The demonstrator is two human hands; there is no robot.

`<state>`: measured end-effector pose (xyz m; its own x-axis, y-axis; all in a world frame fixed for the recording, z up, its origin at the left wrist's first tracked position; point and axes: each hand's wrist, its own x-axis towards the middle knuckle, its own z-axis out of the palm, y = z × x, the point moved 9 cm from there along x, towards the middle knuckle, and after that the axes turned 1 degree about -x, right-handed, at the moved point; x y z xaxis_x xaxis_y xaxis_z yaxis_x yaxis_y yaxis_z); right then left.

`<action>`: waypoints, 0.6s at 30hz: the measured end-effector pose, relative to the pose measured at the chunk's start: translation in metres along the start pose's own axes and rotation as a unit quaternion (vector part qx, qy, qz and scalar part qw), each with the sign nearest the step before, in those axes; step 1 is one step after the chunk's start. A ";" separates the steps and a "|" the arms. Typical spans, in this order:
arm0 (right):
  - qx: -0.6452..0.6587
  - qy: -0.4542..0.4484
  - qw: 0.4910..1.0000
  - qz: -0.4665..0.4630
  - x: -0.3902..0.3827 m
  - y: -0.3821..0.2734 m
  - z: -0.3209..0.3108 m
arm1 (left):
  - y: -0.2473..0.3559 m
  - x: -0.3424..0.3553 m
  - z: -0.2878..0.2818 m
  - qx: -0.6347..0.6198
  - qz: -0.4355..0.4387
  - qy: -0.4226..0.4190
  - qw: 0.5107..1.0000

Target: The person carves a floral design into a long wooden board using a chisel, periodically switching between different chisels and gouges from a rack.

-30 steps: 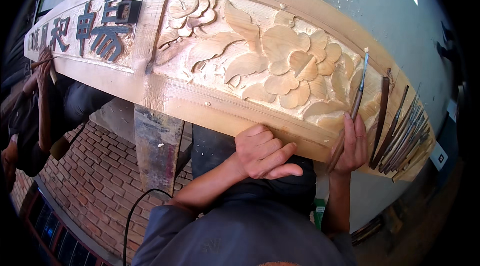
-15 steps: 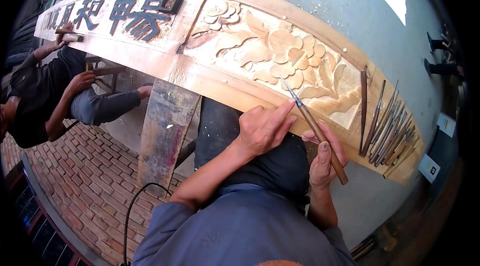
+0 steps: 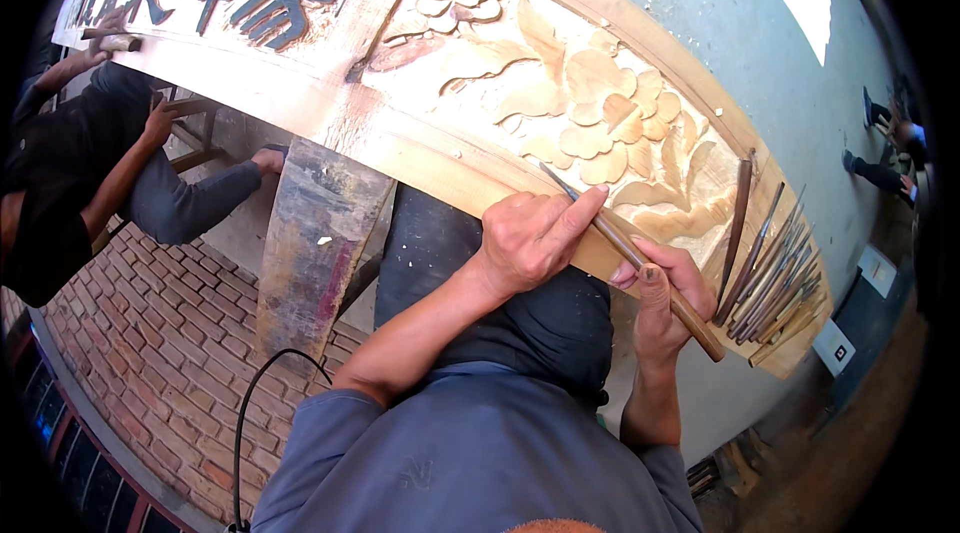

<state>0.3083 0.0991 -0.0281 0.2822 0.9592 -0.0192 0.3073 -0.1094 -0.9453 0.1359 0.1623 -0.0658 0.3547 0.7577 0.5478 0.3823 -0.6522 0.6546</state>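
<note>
A wood chisel with a brown wooden handle and a thin metal blade lies slantwise between my hands. My right hand grips its handle, thumb on top. My left hand is closed at the blade end, its index finger laid along the metal neck. The blade tip points up and left, over the lower border of a long pale wooden board. Whether it touches the wood I cannot tell. Just beyond the tip are carved flowers and leaves in raised relief.
Several slim carving tools lie bunched on the board's right end. Dark raised characters fill its left part. A co-worker sits at the left, holding tools over the board. A worn plank supports it; a black cable loops over brick paving.
The chisel tip has drawn back from a flower petal toward the board's near border. My right hand has moved right with the handle. The whole view has shifted slightly.
</note>
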 end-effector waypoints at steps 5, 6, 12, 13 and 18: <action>0.015 -0.002 0.999 0.044 0.010 0.011 0.003 | -0.004 0.000 0.000 -0.011 -0.016 -0.007 1.000; 0.027 -0.002 0.998 0.048 0.011 0.012 0.005 | -0.004 0.001 0.000 -0.008 -0.022 -0.011 1.000; 0.053 0.009 0.993 0.106 0.028 0.012 0.008 | -0.006 0.004 0.004 0.002 -0.051 -0.021 0.998; 0.050 0.012 0.989 0.140 0.031 0.012 0.008 | -0.008 0.005 0.005 0.009 -0.061 -0.029 0.998; 0.000 0.010 0.982 0.187 0.038 -0.009 0.002 | -0.007 0.006 0.011 -0.025 -0.047 -0.030 0.998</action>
<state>0.3150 0.1370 -0.0211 0.3931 0.8463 -0.3596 0.1778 -0.4536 -0.8733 0.1445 0.1711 -0.0726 0.3698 0.8116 0.4524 0.3733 -0.5756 0.7275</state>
